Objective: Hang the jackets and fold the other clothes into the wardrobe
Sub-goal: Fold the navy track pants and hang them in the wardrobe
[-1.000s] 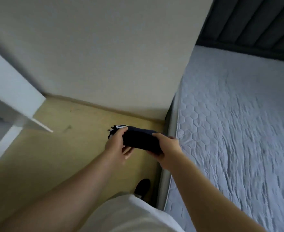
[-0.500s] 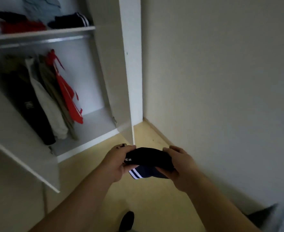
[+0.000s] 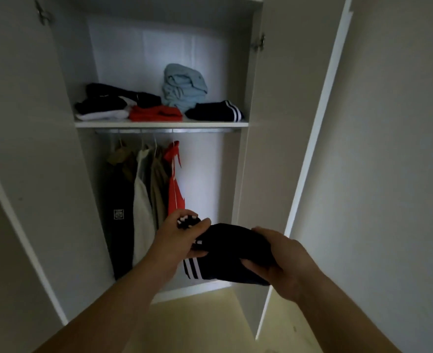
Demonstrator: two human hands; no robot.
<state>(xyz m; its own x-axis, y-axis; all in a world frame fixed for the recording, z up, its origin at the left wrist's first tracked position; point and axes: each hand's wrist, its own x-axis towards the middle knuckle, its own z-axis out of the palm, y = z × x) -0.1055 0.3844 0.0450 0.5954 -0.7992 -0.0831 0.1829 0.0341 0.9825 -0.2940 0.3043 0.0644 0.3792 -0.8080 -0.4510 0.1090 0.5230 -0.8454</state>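
I see the wardrobe's left door (image 3: 26,123) swung wide open. On the shelf (image 3: 159,124), a dark and white pile (image 3: 105,103) sits at the left end. A red fold (image 3: 155,113) lies at the front edge near the middle, with a light blue heap (image 3: 183,87) behind it and a dark striped piece (image 3: 215,112) at the right end. Below, jackets (image 3: 133,200) hang from the rail (image 3: 164,131), crowded towards its left, the red one (image 3: 175,192) rightmost. In front of them the left hand (image 3: 177,240) pinches the left end of the folded dark garment (image 3: 233,240), fingers curled round a bunched corner. White stripes show underneath. The right hand (image 3: 284,261) grips the right end, thumb on top, fingers curled below. The garment is in mid-air, below shelf level. The right door (image 3: 269,149) stands open.
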